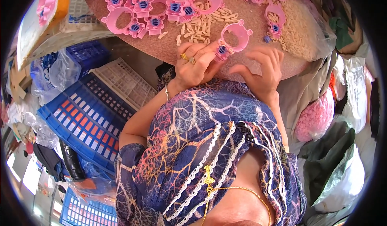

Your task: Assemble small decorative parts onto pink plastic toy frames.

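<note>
My left hand (194, 64), with rings on its fingers, grips a pink plastic part (242, 43) by its lower end. This part has a large round ring on top and a small blue insert below. My right hand (264, 69) is just to the right of it, fingers apart and thumb stretched out, holding nothing. Beyond my hands, a heap of small cream plastic pieces (197, 29) lies on the round table (252, 14). Many similar pink ringed parts (121, 21) are piled along its far left side. Another pink part (275, 22) lies at the right near a small blue piece (267, 39).
A larger mound of cream pieces (302, 26) spreads over clear plastic at the table's right. Blue crates (82, 123) and a pale crate (125, 83) stand at my left. On the right are a bag of pink pieces (315, 119) and an open sack (336, 165).
</note>
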### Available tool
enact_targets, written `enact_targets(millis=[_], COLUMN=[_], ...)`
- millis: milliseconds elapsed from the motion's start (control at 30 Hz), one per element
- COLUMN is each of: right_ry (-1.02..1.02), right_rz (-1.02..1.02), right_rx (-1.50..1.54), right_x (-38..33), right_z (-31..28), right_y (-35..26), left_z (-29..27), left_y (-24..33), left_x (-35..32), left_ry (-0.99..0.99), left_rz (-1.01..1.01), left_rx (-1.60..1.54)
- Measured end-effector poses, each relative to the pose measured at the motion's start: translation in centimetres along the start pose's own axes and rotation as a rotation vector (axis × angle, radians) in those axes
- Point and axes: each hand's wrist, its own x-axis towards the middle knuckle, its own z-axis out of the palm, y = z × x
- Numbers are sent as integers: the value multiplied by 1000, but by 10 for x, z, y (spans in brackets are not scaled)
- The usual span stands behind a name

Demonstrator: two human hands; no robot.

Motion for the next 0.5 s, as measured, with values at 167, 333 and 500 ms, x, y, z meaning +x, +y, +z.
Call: enact_targets(millis=[167,333,500], right_ry=[-38,14,215], right_rz=[-57,-73,285], right_rx=[-88,-64,-297], right_x=[-11,-20,-43], right_z=[14,13,-25], right_y=[6,11,31], left_z=[1,4,5], left_y=[2,-1,-1], left_x=[0,-2,-3], left_ry=[15,37,43], left_rz=[-14,-18,-35], left_rx=[-11,-12,15])
